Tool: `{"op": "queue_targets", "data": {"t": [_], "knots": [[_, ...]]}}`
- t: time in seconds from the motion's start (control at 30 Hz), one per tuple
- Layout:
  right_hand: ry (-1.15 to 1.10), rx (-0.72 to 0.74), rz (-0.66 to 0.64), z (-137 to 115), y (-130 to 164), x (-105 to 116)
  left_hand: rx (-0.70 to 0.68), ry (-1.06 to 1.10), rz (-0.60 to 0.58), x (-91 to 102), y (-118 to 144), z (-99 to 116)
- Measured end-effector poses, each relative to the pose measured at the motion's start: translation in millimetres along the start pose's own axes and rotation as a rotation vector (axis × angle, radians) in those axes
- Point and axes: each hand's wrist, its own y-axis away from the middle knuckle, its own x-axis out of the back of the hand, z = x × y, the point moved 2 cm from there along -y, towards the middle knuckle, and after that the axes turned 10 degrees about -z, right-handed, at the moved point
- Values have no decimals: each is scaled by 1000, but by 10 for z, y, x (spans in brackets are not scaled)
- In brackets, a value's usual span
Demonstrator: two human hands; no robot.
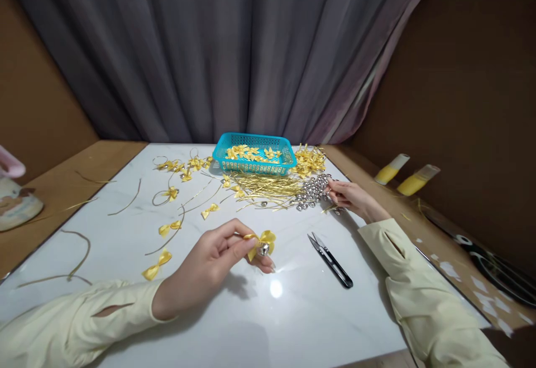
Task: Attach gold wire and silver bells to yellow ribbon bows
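Observation:
Between the thumb and fingers of my left hand (221, 251) is a yellow ribbon bow (270, 238) with a round silver bell (263, 249) at its middle. My right hand (349, 196) reaches to the pile of small silver bells (312, 192), fingertips drawn together at its right edge. Whether a bell is in that pinch is hidden. Left of the pile lies a bundle of gold twist ties (268, 185). Black-handled thread snips (330, 260) rest on the white tabletop (293, 318) between my hands, blades apart.
A turquoise basket (218, 158) with yellow bows stands at the back, beside a heap of yellow ribbon pieces (309, 160). Loose bows (157, 264) and wire ties (79, 251) are scattered leftward. Two yellow-filled tubes (412, 182) lie right; a mug (17, 206) stands left.

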Motion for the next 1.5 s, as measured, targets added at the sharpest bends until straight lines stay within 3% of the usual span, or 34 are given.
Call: {"op": "queue_targets", "data": {"t": [0.13, 0.23, 0.33, 0.4, 0.47, 0.53, 0.63, 0.77, 0.87, 1.0, 1.2, 1.33, 1.5], "knots": [[76, 26, 67, -81, 52, -15, -35, -8, 4, 13, 9, -7], [162, 83, 159, -273, 166, -149, -18, -32, 37, 29, -7, -12], [260, 136, 195, -507, 367, -482, 12, -53, 88, 51, -42, -28], [340, 178, 119, -625, 530, -807, 23, -70, 119, 64, -64, -43], [606, 380, -51, -709, 693, -1169, 35, -124, 134, 70, -76, -58], [814, 559, -92, -724, 827, -1448, 50, -219, 135, 69, -76, -70], [1100, 693, -82, -666, 924, -1678, 64, -357, 142, 70, -68, -85], [1357, 738, -78, -586, 939, -1775, 9, -446, 169, 85, -80, -109], [1218, 635, -146, -569, 917, -1804, -60, -512, 215, 107, -93, -125], [662, 396, -324, -585, 883, -1825, -136, -593, 274, 130, -89, -113], [110, 78, -566, -586, 831, -1767, -68, -473, 265, 142, -106, -64], [3, 31, -650, -566, 781, -1715, 16, -352, 231, 153, -134, -66], [116, 64, -588, -578, 792, -1690, 8, -295, 203, 163, -143, -61]]}}
